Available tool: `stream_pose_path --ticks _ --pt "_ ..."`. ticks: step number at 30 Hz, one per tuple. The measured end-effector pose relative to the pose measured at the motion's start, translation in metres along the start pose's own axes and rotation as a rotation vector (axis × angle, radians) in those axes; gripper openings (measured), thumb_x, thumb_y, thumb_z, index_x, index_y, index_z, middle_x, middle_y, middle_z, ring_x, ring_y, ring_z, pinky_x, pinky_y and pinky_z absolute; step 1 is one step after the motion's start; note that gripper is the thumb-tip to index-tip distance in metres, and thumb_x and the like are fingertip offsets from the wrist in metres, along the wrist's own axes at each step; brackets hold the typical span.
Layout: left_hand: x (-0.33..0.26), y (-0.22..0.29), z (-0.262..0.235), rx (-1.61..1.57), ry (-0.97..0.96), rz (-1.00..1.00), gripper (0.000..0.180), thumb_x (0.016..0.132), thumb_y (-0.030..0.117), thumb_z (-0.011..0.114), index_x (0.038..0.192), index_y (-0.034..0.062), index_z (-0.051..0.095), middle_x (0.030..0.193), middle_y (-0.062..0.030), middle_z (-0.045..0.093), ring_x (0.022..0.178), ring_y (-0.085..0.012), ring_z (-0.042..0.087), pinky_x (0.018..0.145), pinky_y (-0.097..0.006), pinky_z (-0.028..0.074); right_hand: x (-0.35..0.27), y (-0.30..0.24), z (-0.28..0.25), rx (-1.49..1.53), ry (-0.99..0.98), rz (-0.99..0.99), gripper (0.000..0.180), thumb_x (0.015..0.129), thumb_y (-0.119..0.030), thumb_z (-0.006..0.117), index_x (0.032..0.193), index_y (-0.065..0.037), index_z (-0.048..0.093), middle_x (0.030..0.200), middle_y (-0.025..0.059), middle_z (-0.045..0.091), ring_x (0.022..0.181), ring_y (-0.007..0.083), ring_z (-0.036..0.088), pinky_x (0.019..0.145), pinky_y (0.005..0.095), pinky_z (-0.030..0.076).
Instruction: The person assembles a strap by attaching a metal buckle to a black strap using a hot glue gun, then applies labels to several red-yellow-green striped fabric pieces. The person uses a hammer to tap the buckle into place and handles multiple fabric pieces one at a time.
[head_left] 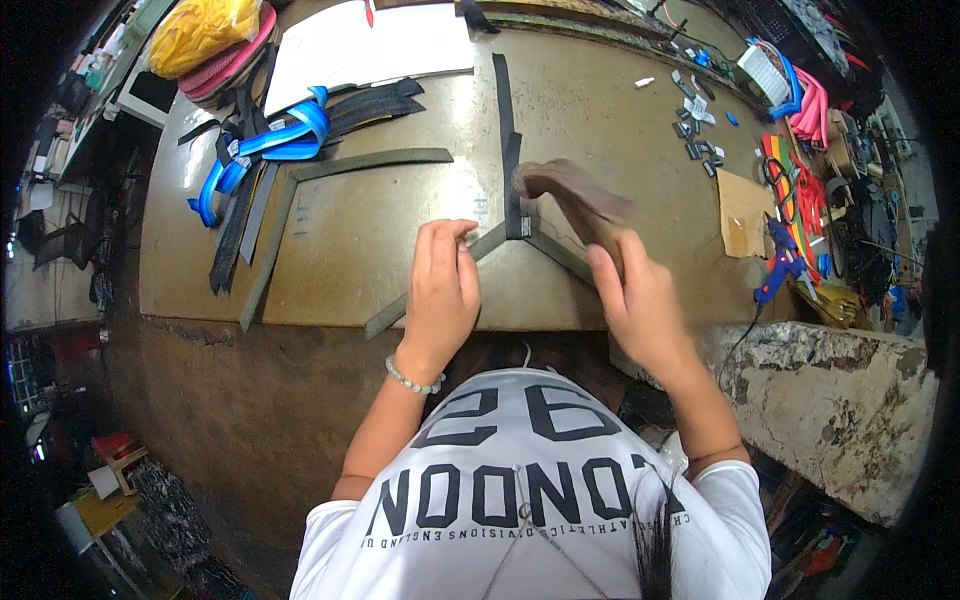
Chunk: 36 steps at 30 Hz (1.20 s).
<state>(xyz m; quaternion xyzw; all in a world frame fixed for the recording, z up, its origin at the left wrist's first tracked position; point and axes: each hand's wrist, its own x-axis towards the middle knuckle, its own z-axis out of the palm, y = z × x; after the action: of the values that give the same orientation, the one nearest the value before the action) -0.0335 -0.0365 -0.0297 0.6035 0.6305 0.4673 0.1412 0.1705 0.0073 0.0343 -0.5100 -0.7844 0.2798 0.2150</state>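
On the bench [360, 240], black strap [503, 100] meets green webbing [560, 256]; a blurred hammer [572, 190] is gripped by right fingers [633, 257], left fingers [440, 247] bunched, hold unclear. Pounding seems in hand; steadying is required.

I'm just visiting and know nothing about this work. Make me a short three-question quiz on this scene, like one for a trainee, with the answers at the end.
1. Which hand grips the blurred hammer-like tool?
2. True or false: a beaded bracelet circles the wrist of the left hand.
3. Compared with the black strap nearest that tool, where does the blue glue gun lie?
a) to its left
b) on top of it
c) to its right

Key:
1. The right hand.
2. True.
3. c
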Motion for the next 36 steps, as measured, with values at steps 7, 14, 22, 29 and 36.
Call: stream_pose_path --ticks 7,14,22,29,36 --pt "0.005 0.006 -0.002 0.125 -0.059 0.061 0.019 0.088 0.006 0.066 0.106 -0.0005 0.063 0.102 -0.0173 0.058 0.091 -0.0328 0.058 0.080 -0.039 0.049 -0.005 0.019 -0.001 -0.259 -0.133 0.087 0.042 0.098 -0.037 0.059 0.116 0.001 0.055 0.082 0.0282 0.066 0.076 0.0468 0.066 0.063 0.0517 0.052" --pt "0.022 0.008 -0.005 0.470 -0.280 0.266 0.018 0.086 0.012 0.071 0.100 0.0007 0.067 0.089 -0.0132 0.061 0.081 -0.0318 0.059 0.072 -0.039 0.050 0.011 0.084 -0.038 -0.440 0.352 0.095 0.035 0.093 -0.034 0.066 0.114 -0.006 0.066 0.096 0.0175 0.067 0.088 0.0389 0.066 0.077 0.0443 0.053" --pt "0.020 0.046 0.006 -0.429 -0.315 -0.308 0.020 0.101 0.016 0.056 0.097 -0.0024 0.061 0.076 -0.0114 0.059 0.062 -0.0129 0.058 0.059 -0.028 0.048 0.040 0.042 0.012 1.257 -0.366 0.253 0.041 0.105 -0.037 0.048 0.114 0.000 0.063 0.093 0.0032 0.064 0.088 0.0112 0.060 0.076 0.0230 0.047" --pt "0.020 0.056 0.003 0.034 -0.155 0.135 0.013 0.091 0.013 0.067 0.092 0.0002 0.066 0.078 -0.0123 0.063 0.067 -0.0272 0.061 0.060 -0.037 0.048 0.057 0.033 0.011 0.837 -0.318 0.130 0.024 0.098 -0.023 0.064 0.085 -0.003 0.066 0.089 -0.0023 0.068 0.069 0.0006 0.046 0.060 0.0186 0.037" --pt "0.040 0.047 0.001 -0.016 -0.249 -0.032 0.018 0.087 0.017 0.072 0.098 0.0017 0.072 0.084 -0.0141 0.070 0.077 -0.0286 0.063 0.068 -0.037 0.050 0.078 0.043 0.007 0.794 -0.462 0.215 0.023 0.094 -0.023 0.069 0.095 0.000 0.072 0.078 -0.0041 0.063 0.071 0.0063 0.053 0.067 0.0232 0.044"
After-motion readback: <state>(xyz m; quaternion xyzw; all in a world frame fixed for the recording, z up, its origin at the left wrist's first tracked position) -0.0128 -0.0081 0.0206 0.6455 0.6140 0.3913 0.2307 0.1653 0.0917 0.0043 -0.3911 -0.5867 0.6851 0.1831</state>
